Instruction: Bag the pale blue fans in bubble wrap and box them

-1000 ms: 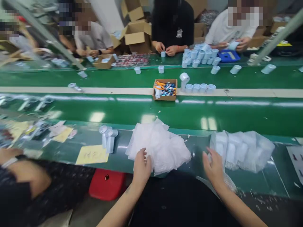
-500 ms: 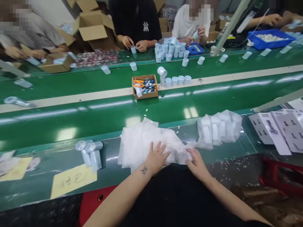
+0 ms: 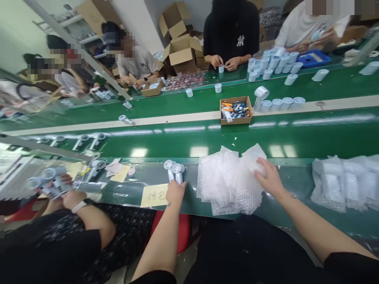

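Observation:
Two pale blue handheld fans (image 3: pixel 177 169) with round grille heads lie side by side on the near bench. My left hand (image 3: pixel 175 192) closes over the handle end of one, hiding its lower part. Beside that hand lies a yellow paper (image 3: pixel 154 195) with handwriting. To the right spreads a loose pile of white bubble-wrap bags (image 3: pixel 219 177). My right hand (image 3: pixel 266 175) pinches the upper right part of a bag in this pile, its fingers bent over the plastic.
Several wrapped items (image 3: pixel 330 183) stand at the right. Beyond runs a green conveyor (image 3: pixel 148 144), with a small cardboard box (image 3: pixel 236 121) of parts on its divider and pale blue cylinders (image 3: pixel 276 103) alongside. A co-worker (image 3: pixel 77 201) sits close on my left; others work across the belt.
The view has swung left. My left hand has gone from the bag pile to the handheld fans. My right hand now lifts a bag's upper part at the pile.

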A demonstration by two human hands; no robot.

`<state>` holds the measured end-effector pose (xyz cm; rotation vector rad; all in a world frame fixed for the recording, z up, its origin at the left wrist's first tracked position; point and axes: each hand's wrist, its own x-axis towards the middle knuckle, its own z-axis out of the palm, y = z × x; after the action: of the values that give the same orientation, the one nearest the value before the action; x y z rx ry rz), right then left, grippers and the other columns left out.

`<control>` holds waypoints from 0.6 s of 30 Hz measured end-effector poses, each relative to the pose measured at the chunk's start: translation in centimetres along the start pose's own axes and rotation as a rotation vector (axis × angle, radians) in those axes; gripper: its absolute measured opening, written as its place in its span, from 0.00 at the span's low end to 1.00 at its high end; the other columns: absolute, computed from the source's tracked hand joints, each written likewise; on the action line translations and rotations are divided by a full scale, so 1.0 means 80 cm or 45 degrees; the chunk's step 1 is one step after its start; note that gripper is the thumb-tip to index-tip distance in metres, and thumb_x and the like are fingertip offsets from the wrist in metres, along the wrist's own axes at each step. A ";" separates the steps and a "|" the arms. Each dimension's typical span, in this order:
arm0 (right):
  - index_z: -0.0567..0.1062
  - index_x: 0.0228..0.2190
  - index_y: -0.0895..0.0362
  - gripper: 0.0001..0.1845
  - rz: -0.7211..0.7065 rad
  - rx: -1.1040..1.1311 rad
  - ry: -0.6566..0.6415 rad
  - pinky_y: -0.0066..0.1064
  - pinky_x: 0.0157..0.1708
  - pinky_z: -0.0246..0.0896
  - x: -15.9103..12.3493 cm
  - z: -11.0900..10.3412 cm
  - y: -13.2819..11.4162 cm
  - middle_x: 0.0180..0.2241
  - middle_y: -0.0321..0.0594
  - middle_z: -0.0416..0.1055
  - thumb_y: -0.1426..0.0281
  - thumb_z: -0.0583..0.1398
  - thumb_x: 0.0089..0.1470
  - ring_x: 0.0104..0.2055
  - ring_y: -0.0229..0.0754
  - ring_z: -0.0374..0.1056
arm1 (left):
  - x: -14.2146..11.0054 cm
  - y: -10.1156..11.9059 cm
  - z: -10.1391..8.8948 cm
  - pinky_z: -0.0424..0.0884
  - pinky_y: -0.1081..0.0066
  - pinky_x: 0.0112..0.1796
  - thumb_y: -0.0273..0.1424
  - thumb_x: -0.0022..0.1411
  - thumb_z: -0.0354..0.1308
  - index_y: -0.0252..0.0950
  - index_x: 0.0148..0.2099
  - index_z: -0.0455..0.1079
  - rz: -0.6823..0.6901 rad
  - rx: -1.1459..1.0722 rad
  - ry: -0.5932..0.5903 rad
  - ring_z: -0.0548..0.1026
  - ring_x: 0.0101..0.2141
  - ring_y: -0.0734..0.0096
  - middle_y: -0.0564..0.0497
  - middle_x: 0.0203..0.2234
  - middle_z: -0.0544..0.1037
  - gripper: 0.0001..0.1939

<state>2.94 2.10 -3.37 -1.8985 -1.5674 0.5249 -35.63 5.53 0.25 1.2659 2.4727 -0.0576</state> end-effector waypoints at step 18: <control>0.74 0.37 0.56 0.21 0.748 1.421 -0.210 0.42 0.40 0.69 -0.026 -0.087 -0.054 0.36 0.45 0.75 0.51 0.57 0.54 0.41 0.48 0.72 | -0.215 0.210 0.005 0.64 0.75 0.20 0.45 0.58 0.53 0.35 0.35 0.70 0.861 -1.057 -1.151 0.67 0.18 0.75 0.55 0.17 0.69 0.17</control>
<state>3.88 -0.89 4.51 -1.3532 -0.4798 1.4566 -12.99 2.12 7.75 1.2068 1.0377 0.4235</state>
